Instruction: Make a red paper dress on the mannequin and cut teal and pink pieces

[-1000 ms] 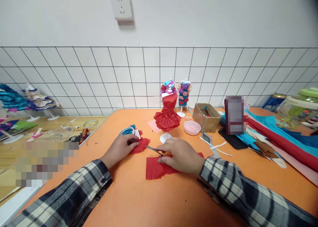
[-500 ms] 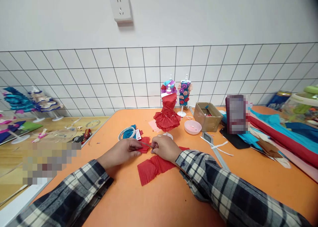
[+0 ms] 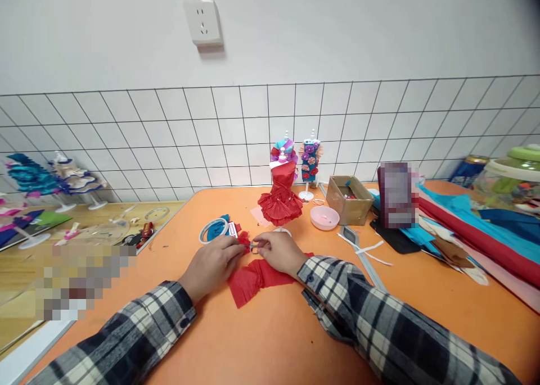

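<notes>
My right hand point(image 3: 276, 252) is closed on a small pair of scissors point(image 3: 253, 250), whose metal loop shows at the fingertips. Close beside it, my left hand point(image 3: 214, 261) pinches a small piece of red crepe paper point(image 3: 243, 239); the fingers partly cover it. A larger wrinkled strip of red crepe paper point(image 3: 248, 286) lies on the table below both hands. Just behind them stands a miniature dress form in a red ruffled dress point(image 3: 282, 191). A roll of white tape point(image 3: 206, 230) and blue paper scraps point(image 3: 217, 226) rest beyond my left hand.
A pink bowl point(image 3: 324, 218) and a cardboard box point(image 3: 349, 200) stand to the right of the dress form. Behind it is another decorated form point(image 3: 311, 163). Further right are a phone point(image 3: 395, 196) and crepe paper rolls point(image 3: 459, 227). More dressed forms point(image 3: 76, 177) stand at far left.
My left hand has shifted right and closer to my right hand. The scissors' loop now shows at my right fingertips. The view has tilted slightly.
</notes>
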{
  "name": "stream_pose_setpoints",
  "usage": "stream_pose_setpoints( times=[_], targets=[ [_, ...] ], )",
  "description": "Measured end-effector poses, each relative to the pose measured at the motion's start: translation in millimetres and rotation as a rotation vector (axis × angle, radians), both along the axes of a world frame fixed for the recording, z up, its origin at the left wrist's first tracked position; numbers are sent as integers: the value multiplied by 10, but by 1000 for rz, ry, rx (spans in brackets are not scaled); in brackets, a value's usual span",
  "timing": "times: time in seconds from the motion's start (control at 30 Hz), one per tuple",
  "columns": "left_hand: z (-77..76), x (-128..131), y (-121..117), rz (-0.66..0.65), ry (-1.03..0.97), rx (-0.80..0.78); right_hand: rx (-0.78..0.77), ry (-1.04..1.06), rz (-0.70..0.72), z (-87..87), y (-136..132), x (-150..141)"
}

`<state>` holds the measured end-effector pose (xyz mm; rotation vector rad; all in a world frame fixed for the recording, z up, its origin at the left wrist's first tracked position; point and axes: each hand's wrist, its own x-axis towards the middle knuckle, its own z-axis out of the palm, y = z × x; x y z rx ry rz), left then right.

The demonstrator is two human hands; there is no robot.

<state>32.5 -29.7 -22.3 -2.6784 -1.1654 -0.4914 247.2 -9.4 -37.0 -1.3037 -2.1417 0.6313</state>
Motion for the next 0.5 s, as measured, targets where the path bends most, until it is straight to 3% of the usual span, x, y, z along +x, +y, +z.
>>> stream_pose_setpoints(
  times=[0.07,0.17,0.23,0.33,0.5],
  targets=[
    [69,29,-106,-115,-28,21,69,19,-6,66,-96,105],
    [138,105,-260,-399,29,-148,177,6,33,125,-290,330],
    [150,145,-313,-490,69,-244,213,-77,135,120,-425,500],
    [155,129,-300,-475,95,-334,135,-259,325,74,-584,733],
    [235,-66,-177,-345,132,-368,65,-321,322,30,-662,954]
  ],
)
